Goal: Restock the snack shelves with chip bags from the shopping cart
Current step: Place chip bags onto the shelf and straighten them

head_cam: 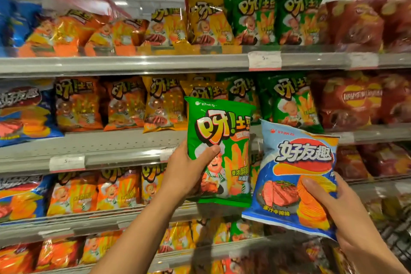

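Left hand point(188, 170): grips green chip bag point(219, 151) at its left edge, thumb curled across the front, remaining fingers hidden behind. Bag upright, raised before the second shelf point(111, 142).

Right hand point(340, 209): grips blue chip bag point(295, 176) at its lower right edge, thumb pressed on the front, remaining fingers hidden behind. Bag tilted, just beside the green one and overlapping its lower right corner.

Shelves: orange, yellow, green, blue and red bags in rows. Wire shopping cart point(398, 236): partly visible, lower right.
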`<state>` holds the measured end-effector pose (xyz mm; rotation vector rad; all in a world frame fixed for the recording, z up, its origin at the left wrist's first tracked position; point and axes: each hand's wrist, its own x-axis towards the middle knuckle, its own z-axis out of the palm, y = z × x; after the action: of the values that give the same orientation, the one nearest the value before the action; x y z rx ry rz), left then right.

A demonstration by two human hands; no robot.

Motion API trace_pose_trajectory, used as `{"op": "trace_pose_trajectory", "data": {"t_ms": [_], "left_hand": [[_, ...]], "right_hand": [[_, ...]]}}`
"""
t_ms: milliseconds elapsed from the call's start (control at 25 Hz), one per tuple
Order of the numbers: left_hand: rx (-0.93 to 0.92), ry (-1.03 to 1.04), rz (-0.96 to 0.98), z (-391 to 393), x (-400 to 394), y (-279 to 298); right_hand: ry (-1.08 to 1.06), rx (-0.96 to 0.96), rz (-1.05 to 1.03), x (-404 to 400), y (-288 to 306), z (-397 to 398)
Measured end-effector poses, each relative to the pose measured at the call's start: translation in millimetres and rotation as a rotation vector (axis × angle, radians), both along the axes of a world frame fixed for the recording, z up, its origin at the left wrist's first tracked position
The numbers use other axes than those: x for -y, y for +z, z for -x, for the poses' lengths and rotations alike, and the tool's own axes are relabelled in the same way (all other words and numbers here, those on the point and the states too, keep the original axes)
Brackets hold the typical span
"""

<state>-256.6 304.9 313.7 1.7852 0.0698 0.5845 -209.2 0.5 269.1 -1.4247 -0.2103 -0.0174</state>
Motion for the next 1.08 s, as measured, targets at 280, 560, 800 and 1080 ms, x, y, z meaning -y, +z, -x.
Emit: {"op": "trace_pose_trajectory", "data": {"t_ms": [280, 560, 800, 1080], "left_hand": [[0.004, 0.165, -0.089, -113, 48, 38], [-0.031, 0.287, 0.086, -208, 65, 64], [-0.07, 0.199, -0.05, -235, 78, 61], [-0.161, 0.114, 0.06, -239, 72, 66]], "right_hand": [[-0.142, -0.022, 0.022, 59, 13, -86], [0.062, 0.037, 0.106, 95, 32, -177], [0.126, 0.077, 0.12, 97, 43, -201], [0.146, 0.061, 0.021, 79, 39, -220]]}}
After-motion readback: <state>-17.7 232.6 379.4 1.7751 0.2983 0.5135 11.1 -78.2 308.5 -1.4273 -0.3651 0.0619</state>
